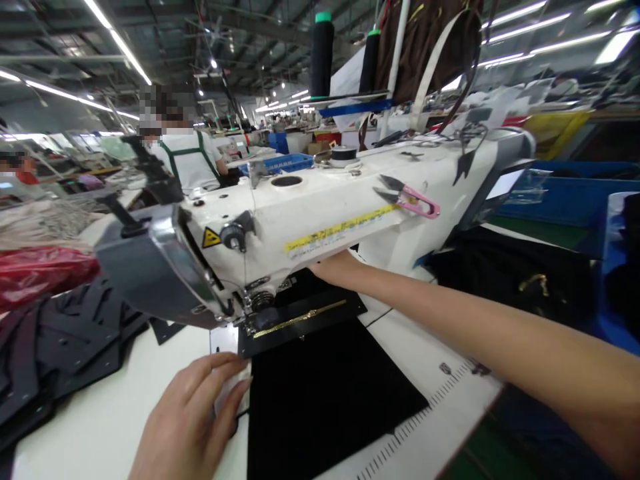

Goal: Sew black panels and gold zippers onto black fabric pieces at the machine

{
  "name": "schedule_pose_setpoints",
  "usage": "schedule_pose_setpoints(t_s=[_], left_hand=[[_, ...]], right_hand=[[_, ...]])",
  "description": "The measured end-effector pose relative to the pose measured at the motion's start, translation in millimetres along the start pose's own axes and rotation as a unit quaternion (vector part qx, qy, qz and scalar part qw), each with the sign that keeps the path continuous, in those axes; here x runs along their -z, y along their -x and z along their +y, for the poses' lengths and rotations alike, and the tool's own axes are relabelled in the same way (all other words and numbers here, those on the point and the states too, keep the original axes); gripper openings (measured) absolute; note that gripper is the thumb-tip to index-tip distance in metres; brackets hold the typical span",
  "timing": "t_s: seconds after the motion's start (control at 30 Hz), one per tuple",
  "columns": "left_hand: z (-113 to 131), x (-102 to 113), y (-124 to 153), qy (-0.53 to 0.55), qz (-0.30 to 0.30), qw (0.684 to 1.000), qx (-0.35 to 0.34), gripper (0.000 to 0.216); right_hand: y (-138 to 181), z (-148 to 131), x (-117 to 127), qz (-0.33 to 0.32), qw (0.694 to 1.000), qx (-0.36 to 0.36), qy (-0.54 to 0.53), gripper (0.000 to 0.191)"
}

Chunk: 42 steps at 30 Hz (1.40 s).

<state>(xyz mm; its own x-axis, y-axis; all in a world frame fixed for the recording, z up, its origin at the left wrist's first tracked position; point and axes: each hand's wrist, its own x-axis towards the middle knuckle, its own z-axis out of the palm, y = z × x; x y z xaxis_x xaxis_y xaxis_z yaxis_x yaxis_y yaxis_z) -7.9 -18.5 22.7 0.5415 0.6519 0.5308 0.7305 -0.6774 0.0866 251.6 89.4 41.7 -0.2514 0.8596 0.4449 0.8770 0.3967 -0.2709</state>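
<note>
Items as I see them from my station:

1. Left hand [195, 420], lower centre-left of the frame: open, fingers flat, gripping nothing. Its fingertips press at the left edge of the black fabric [325, 393] where that meets the white table [100, 413].
2. Right hand [334, 265], centre: the forearm reaches in from the lower right and under the arm of the sewing machine [320, 213]. The fingers are hidden behind the machine, so I cannot tell its grip.
3. Black fabric: flat on the table, lower centre, with its far end under the presser foot [253, 313].
4. Gold zipper [300, 318]: on the fabric's far strip, running right from the foot.
5. Pink snips [410, 200]: lying on top of the machine, right of centre.
6. Two dark thread spools [323, 53]: upright, top centre.
7. Pile of dark cut pieces [60, 340]: left edge, with a red bag [40, 270] just above.
8. Printed ruler [425, 407]: along the table's near edge, lower right.
9. Another person [187, 160]: upper left, behind the machine.
</note>
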Motion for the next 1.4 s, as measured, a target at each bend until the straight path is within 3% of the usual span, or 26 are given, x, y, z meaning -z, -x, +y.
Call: schedule_pose_setpoints(t_s=[0.07,0.17,0.27,0.43,0.6,0.8,0.9,1.0,1.23,1.4], left_hand=[[-13.7,-0.7,-0.9,-0.041,0.005,0.998,-0.037,0.024],[-20.0,-4.4,-6.3,-0.043,-0.017,0.993,-0.106,0.024],[-15.3,-5.1,-11.9,-0.021,-0.031,0.997,-0.067,0.026],[-9.1,-3.2,-16.2,-0.016,-0.010,0.999,0.033,0.019],[-12.3,-6.4,-13.9,0.009,0.002,0.999,0.048,0.018],[-9.1,-10.1,-9.3,0.020,-0.028,0.999,0.013,0.016],[-4.8,-10.9,-9.6,-0.018,-0.057,0.998,-0.001,0.018],[-2.0,-11.0,-9.3,-0.054,-0.073,0.996,0.000,0.021],[-2.6,-11.9,-6.9,-0.085,-0.062,0.994,-0.021,0.024],[-3.3,-14.4,-8.6,-0.071,-0.061,0.995,-0.025,0.023]], right_hand=[[21.9,-15.5,7.9,-0.007,1.000,0.019,-0.017,0.011],[68.7,-45.2,14.5,-0.018,0.991,0.107,-0.072,0.014],[96.7,-71.6,9.4,-0.046,0.978,0.186,-0.081,0.015],[74.8,-94.2,-10.6,-0.124,0.981,0.149,-0.020,0.019],[60.2,-94.9,-19.7,-0.150,0.977,0.154,-0.002,0.022],[72.1,-89.6,-20.3,-0.107,0.967,0.232,0.008,0.018],[73.5,-88.3,-20.2,-0.034,0.965,0.262,0.010,0.015],[71.4,-86.9,-22.8,0.038,0.970,0.240,0.021,0.017],[65.5,-84.6,-30.9,-0.038,0.974,0.217,-0.047,0.026],[65.1,-84.3,-28.2,-0.041,0.974,0.218,-0.049,0.027]])
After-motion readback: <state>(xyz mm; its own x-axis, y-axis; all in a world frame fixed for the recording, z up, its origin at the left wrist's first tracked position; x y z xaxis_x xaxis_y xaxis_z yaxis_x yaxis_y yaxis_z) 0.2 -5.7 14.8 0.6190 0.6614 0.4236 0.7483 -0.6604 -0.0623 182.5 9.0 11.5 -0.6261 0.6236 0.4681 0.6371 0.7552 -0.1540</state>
